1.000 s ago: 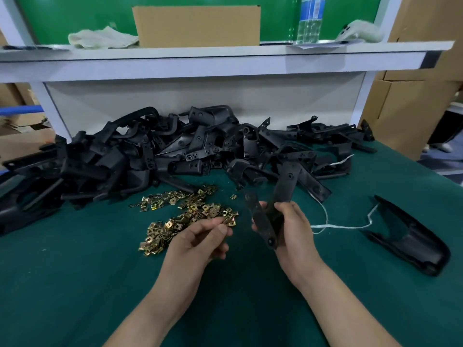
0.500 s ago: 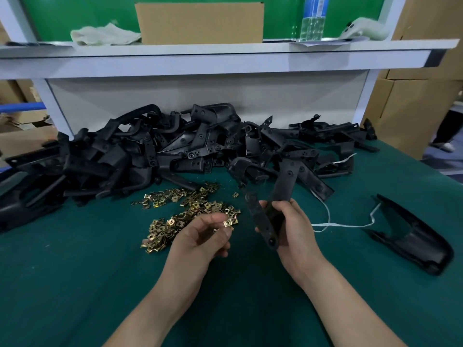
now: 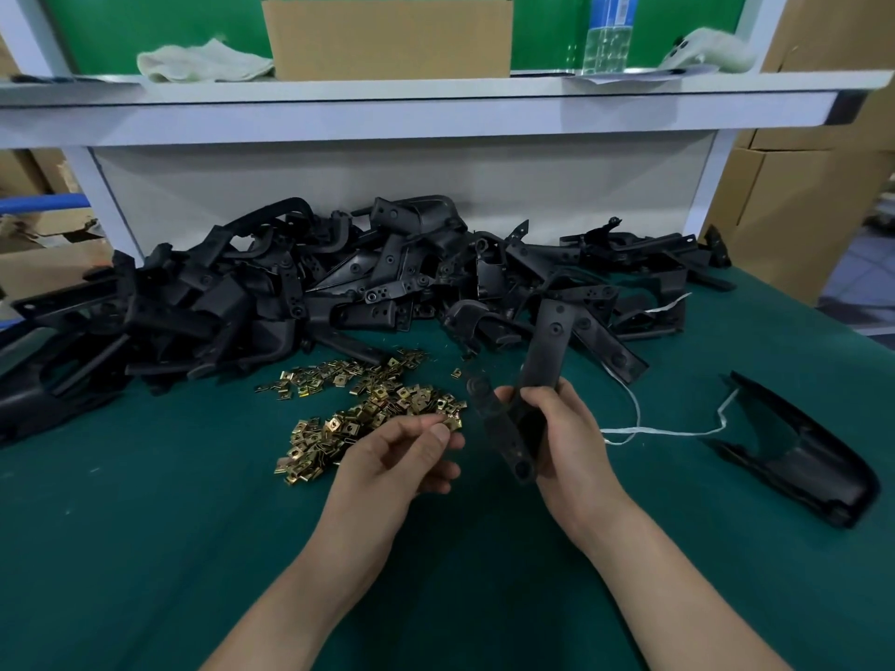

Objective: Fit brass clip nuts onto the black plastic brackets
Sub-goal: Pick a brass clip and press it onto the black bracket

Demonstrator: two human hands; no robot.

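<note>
Here the right hand (image 3: 566,443), raised over the middle of the bench (image 3: 145,525), has its fingers (image 3: 535,395) clenched round the bend of a black plastic bracket (image 3: 547,351); one arm of it points toward the back edge, the other toward the front. Just beside it the left hand (image 3: 387,467) pinches one brass clip nut (image 3: 453,421) between thumb and forefinger, over the near side of the heap of clip nuts (image 3: 358,409). A pile of brackets (image 3: 242,302) lies along the back edge, and a single bracket (image 3: 799,457) near the right edge.
</note>
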